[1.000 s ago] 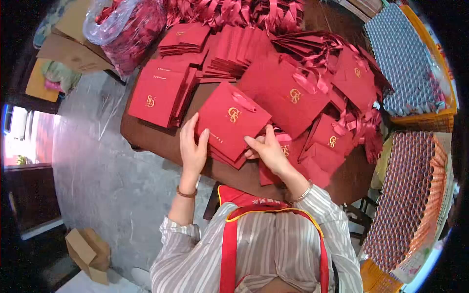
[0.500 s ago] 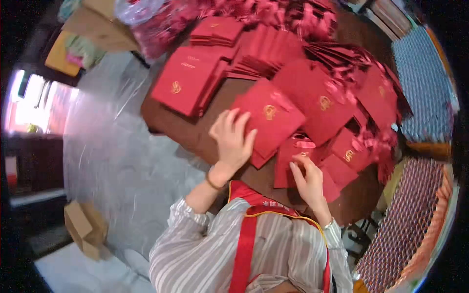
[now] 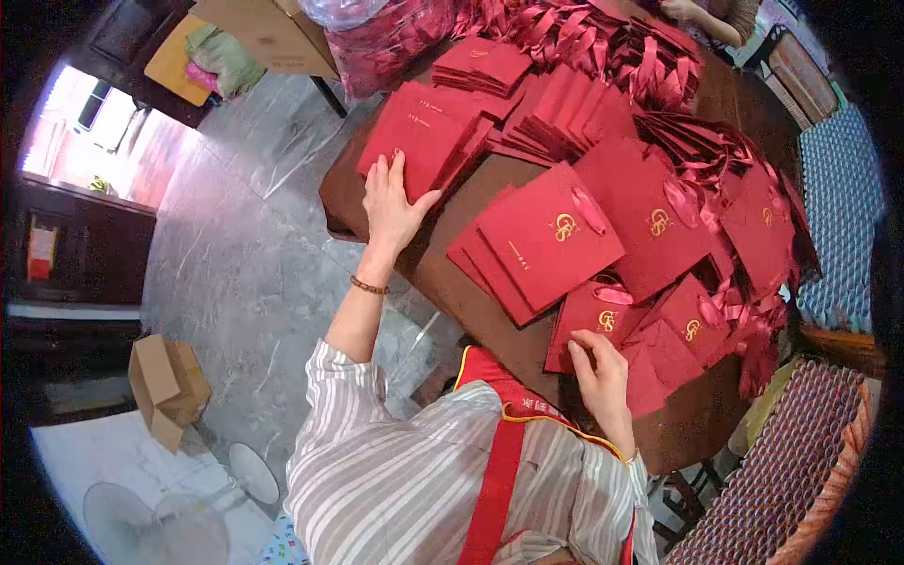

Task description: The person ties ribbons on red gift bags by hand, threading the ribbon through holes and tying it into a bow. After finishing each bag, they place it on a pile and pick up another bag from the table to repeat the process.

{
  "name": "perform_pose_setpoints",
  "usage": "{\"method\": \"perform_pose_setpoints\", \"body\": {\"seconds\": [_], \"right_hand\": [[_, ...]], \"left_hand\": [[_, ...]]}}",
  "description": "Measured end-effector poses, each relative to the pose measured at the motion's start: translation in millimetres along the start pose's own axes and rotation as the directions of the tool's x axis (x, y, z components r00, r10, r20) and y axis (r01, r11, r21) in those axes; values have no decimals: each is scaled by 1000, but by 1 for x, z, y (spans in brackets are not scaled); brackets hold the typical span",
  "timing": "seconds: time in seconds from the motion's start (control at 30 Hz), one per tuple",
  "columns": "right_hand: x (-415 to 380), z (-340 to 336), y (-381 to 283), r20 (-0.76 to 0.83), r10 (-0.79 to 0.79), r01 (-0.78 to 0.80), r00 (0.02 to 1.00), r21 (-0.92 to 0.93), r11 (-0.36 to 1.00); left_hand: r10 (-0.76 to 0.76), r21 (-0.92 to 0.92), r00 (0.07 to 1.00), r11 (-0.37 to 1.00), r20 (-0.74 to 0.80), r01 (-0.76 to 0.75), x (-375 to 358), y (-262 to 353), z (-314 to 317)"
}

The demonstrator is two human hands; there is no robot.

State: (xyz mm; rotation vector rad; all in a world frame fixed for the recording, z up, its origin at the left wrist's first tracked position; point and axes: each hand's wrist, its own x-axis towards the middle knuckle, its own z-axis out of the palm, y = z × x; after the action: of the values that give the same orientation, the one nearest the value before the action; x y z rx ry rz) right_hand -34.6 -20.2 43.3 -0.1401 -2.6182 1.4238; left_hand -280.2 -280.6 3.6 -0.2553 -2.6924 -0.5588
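Observation:
My left hand [image 3: 393, 205], fingers spread, rests on the lower edge of a stack of red paper bags [image 3: 421, 132] at the table's left side. My right hand [image 3: 603, 375] touches the lower part of a small red bag [image 3: 591, 315] with a gold logo and pink ribbon handle; its fingers are curled, and whether they grip the bag is unclear. Between the hands lies a pile of larger red bags [image 3: 551, 240] with a gold logo. More logo bags [image 3: 650, 221] overlap to its right.
Stacks of red bags [image 3: 565, 108] and a heap of ribbons [image 3: 650, 56] cover the table's far side. Another person's arm [image 3: 702, 19] shows at the top right. Patterned seats [image 3: 843, 198] stand to the right, a cardboard box [image 3: 169, 386] at lower left.
My left hand has moved from the middle pile up and left to the stack at the left. My right hand stays by the small bag. The view has shifted.

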Motion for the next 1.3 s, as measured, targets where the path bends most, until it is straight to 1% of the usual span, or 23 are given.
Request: {"method": "perform_pose_setpoints", "body": {"seconds": [0.03,0.1,0.13,0.23,0.33,0.37,0.43,0.47,0.53,0.57,0.63,0.7,0.77,0.8,0.83,0.87,0.9,0.97,1.03,1.1,1.13,1.23,1.3], "right_hand": [[-2,1,1,-12,2,-2,1000,1,1000],[-9,-3,5,-16,-34,35,999,29,999],[-11,-5,6,-23,-41,42,999,23,999],[-18,-13,6,-27,4,-3,1000,28,1000],[-26,-21,10,-47,29,-25,998,77,997],[-29,-24,10,-64,35,-31,997,71,997],[-33,-29,10,-9,169,-163,986,219,962],[-34,-33,9,74,295,-300,953,384,873],[-36,-44,12,21,271,-255,962,418,872],[-37,-51,14,-16,231,-201,973,442,874],[-37,-70,14,-163,203,-45,966,662,748],[-39,-98,8,-338,201,158,919,785,599],[-55,-114,8,-554,156,461,818,793,397],[-63,-125,3,-554,388,459,737,831,316],[-77,-128,6,-590,419,481,690,807,343],[-93,-127,14,-626,477,419,616,774,475],[-109,-125,21,-661,525,333,536,737,588],[-138,-118,35,-699,530,338,480,705,623],[-159,-111,44,-693,574,451,436,720,527],[-170,-107,43,-682,614,515,397,719,466],[-173,-104,43,-665,637,570,391,718,400],[-181,-88,50,-599,725,548,340,753,364],[-198,-87,53,-575,718,517,393,783,345]], "left_hand": [[12,-2,1000,1000,0,-12,1,-8,2],[165,-231,983,956,-76,-178,4,-13,2],[210,-203,955,946,-210,-252,4,-10,-2],[101,-204,940,963,-327,-175,15,4,-19],[-39,-343,911,932,-410,-115,25,24,-40],[46,-263,881,946,-472,-191,27,37,-47],[166,-233,835,916,-524,-328,27,64,-55],[179,-243,837,907,-517,-344,25,84,-62],[319,-266,708,768,-630,-583,14,134,-79],[332,-288,707,744,-625,-604,7,158,-84],[378,-608,711,368,-594,-704,-12,203,-92],[543,-835,739,118,-399,-538,-33,243,-91],[731,-957,656,13,-188,-288,-58,273,-72],[784,-966,597,-15,-171,-257,-68,290,-64],[833,-974,529,-45,-159,-223,-79,304,-56],[867,-995,491,-43,-81,-90,-91,313,-48],[890,-996,448,-70,-87,-54,-102,324,-38],[770,-994,634,-104,-70,16,-124,346,-21],[772,-982,608,140,186,123,-142,354,-14],[789,-922,499,215,359,323,-155,356,-6],[796,-920,484,222,363,324,-160,358,-7],[802,-897,451,224,392,380,-169,363,-9],[866,-906,324,281,382,317,-161,367,-9]]}}
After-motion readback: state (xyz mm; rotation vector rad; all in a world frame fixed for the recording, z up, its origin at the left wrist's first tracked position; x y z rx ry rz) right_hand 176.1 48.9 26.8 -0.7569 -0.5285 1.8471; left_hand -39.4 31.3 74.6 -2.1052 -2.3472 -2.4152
